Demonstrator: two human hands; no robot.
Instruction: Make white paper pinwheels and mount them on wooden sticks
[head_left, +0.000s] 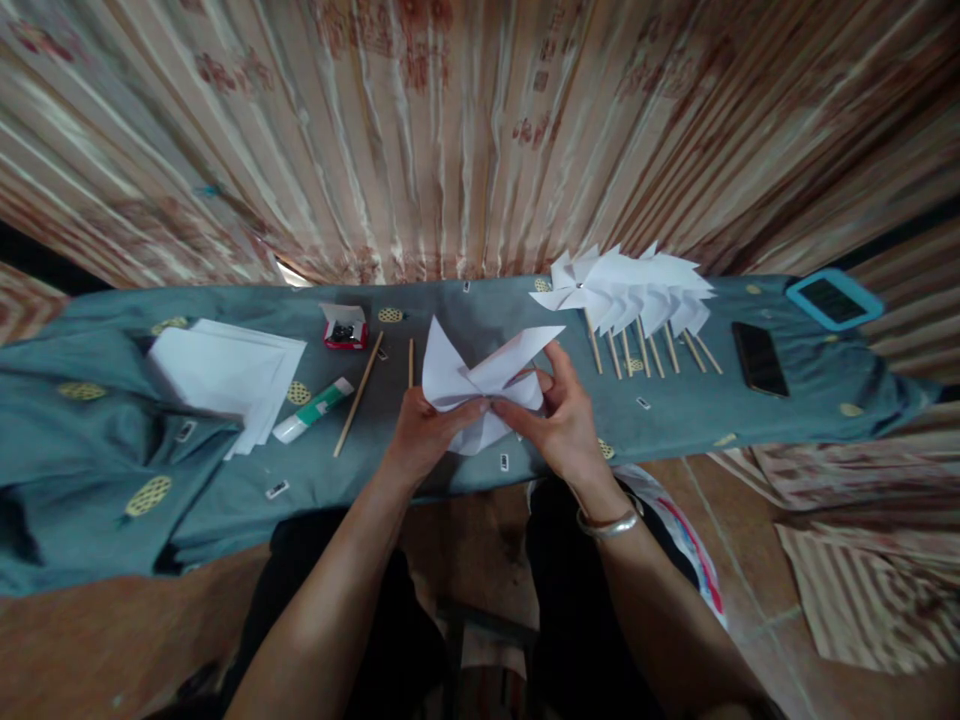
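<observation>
Both hands grip a white paper pinwheel (480, 375) with folded blades, held over the front of the table. My left hand (431, 425) is closed on its left side, the thumb pressed near the middle. On the right side my right hand (559, 415) is closed too, thumb at the centre and fingers behind the paper. Just beyond my left hand a wooden stick (411, 362) is partly in view; whether it touches the hand I cannot tell. Another wooden stick (358, 395) lies farther left.
Left of the sticks are a glue stick (313, 410), a small red box (346, 328) of dark pieces and white paper sheets (217, 365). A row of pinwheels on sticks (637, 290) lies at the back right, near a phone (759, 358) and a blue-framed device (835, 299). A curtain (450, 140) hangs behind.
</observation>
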